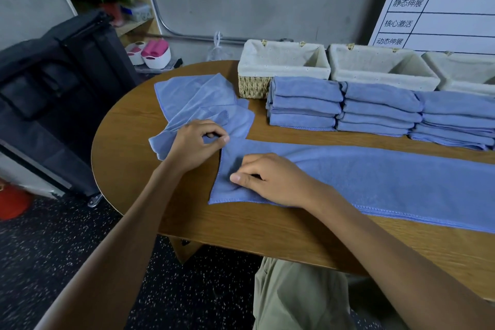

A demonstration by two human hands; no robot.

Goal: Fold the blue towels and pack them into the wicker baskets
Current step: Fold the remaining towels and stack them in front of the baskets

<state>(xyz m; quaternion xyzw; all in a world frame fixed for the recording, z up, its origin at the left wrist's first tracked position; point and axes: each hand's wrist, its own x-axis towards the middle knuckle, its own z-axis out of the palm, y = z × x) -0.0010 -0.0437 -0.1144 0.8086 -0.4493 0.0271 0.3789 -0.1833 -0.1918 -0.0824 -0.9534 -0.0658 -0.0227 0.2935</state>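
Left hand (194,143) pinches the far corner of the towel's (375,182) short end between thumb and forefinger; right hand (270,179) has its grip on the same end nearer the front, fingers curled and bunching the cloth, though whether the thumb is under the fabric cannot be told. The towel lies as a long band across the counter (128,147), its held end toward the rounded left end, the rest running off to the right. Just behind the left hand, loose towels (198,99) lie in a rumpled heap. Along the back edge stand three lined baskets (284,61), all apparently holding nothing, with three stacks of folded towels (305,104) set directly in front of them. Assessment: folding is well advanced, packing not begun. To do this fold well, both corners should be lifted together, carried level to the right, and laid edge on edge before the crease is smoothed flat; an uneven lift would likely skew the hem.
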